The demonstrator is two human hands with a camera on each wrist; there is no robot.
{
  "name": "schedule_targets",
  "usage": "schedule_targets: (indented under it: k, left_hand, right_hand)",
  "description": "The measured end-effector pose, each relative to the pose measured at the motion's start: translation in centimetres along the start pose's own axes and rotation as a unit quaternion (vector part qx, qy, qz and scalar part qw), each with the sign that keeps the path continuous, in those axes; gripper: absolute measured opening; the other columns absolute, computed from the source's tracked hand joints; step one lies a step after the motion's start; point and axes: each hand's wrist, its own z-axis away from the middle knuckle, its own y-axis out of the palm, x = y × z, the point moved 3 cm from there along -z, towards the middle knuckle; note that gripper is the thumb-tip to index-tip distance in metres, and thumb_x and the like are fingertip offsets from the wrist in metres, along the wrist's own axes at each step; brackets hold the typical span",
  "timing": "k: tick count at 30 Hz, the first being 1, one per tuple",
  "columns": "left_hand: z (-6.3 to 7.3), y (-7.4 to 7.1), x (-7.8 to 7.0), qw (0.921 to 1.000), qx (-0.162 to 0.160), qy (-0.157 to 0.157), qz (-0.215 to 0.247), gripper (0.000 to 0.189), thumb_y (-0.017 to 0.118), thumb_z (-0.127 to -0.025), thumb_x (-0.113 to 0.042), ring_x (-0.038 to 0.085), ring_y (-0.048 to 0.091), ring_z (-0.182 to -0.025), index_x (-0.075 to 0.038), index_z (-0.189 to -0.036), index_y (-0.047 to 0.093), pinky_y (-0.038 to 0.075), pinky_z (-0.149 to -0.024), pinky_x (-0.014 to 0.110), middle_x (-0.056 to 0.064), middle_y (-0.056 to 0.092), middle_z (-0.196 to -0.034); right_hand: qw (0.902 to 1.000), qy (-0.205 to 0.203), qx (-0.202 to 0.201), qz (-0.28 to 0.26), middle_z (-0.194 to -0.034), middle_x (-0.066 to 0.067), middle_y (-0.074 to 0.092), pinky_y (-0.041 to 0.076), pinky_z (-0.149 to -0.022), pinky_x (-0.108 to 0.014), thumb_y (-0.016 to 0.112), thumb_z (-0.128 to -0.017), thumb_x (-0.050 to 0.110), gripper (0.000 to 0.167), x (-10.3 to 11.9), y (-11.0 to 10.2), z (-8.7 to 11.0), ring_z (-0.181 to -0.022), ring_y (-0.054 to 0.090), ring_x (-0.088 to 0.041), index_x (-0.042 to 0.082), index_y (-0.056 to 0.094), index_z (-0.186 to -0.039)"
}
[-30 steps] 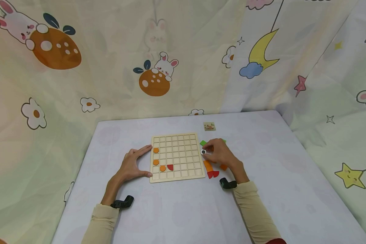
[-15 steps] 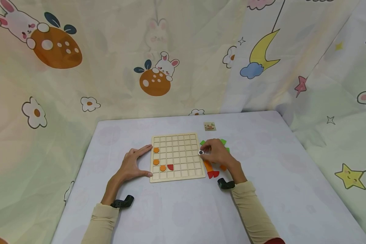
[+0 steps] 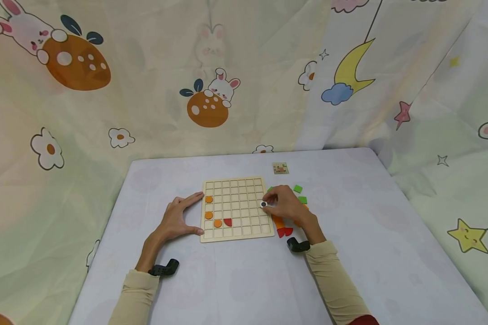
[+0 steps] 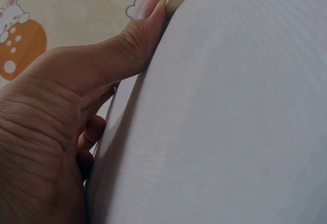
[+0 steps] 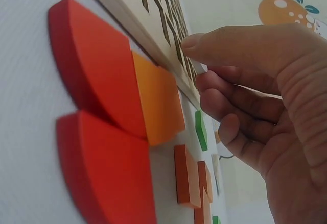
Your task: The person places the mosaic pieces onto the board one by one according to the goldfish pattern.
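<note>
A pale wooden grid board [image 3: 244,234] lies mid-table, with three orange discs [image 3: 209,199] and a red quarter-circle piece [image 3: 227,222] in its cells. My left hand [image 3: 174,219] braces the board's left edge, thumb and fingers spread apart and touching it. In the left wrist view the thumb [image 4: 138,40] presses along the board's side. Over the board's right columns, my right hand [image 3: 286,203] pinches a white disc with a black centre [image 3: 263,204] between thumb and fingers. The right wrist view shows that thumb [image 5: 219,45] close over the grid, the disc mostly hidden behind it.
Right of the board lie red quarter-circle pieces [image 5: 97,66], orange pieces [image 5: 161,99] and green pieces [image 3: 298,188], some partly covered by my right hand. A small square patterned card [image 3: 280,168] sits near the table's back edge. A printed cloth hangs behind.
My right hand has moved left with the white disc, from beside the board to over its right columns. Green pieces behind it have come into sight. The left hand stays at the board's edge.
</note>
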Motion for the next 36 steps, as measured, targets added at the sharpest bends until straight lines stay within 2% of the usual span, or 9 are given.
schedule_targets:
  k: [6,14,22,36]
  left_hand:
    - [0.0,0.0,0.1,1.0,0.0,0.001,0.002,0.126,0.103,-0.059,-0.062,0.022,0.047,-0.111,-0.03,-0.167,0.047,0.035,-0.094,0.045,-0.001,0.049,-0.173]
    - [-0.1,0.0,0.0,1.0,0.0,0.001,0.004,0.125,0.104,-0.058,-0.06,0.023,0.048,-0.111,-0.03,-0.166,0.048,0.035,-0.095,0.045,-0.001,0.049,-0.172]
    - [-0.1,0.1,0.1,1.0,-0.001,0.006,0.0,0.126,0.104,-0.058,-0.061,0.022,0.047,-0.111,-0.03,-0.167,0.048,0.036,-0.096,0.046,-0.001,0.049,-0.172]
    - [-0.1,0.1,0.1,1.0,0.0,0.005,-0.001,0.125,0.104,-0.06,-0.06,0.022,0.047,-0.113,-0.029,-0.167,0.048,0.036,-0.096,0.047,0.0,0.049,-0.173]
  right_hand:
    - [0.9998,0.005,0.008,-0.015,-0.093,-0.002,0.078,0.056,-0.081,-0.031,0.09,-0.086,0.012,0.017,0.0,0.6,-0.3,-0.085,0.066,-0.015,0.008,0.083,-0.102]
    - [0.9996,-0.01,0.024,-0.013,-0.098,-0.005,0.08,0.058,-0.085,-0.033,0.09,-0.088,0.011,0.018,0.9,1.2,-0.6,-0.088,0.07,-0.014,0.006,0.083,-0.104]
    - [0.9986,-0.021,0.046,-0.019,-0.101,-0.005,0.08,0.06,-0.083,-0.028,0.089,-0.091,0.012,0.017,1.5,2.1,-0.9,-0.087,0.07,-0.01,0.006,0.082,-0.105]
    - [0.9977,-0.007,0.055,-0.039,-0.101,-0.002,0.079,0.057,-0.083,-0.028,0.089,-0.091,0.013,0.018,2.6,3.1,-1.6,-0.088,0.066,-0.012,0.008,0.082,-0.107]
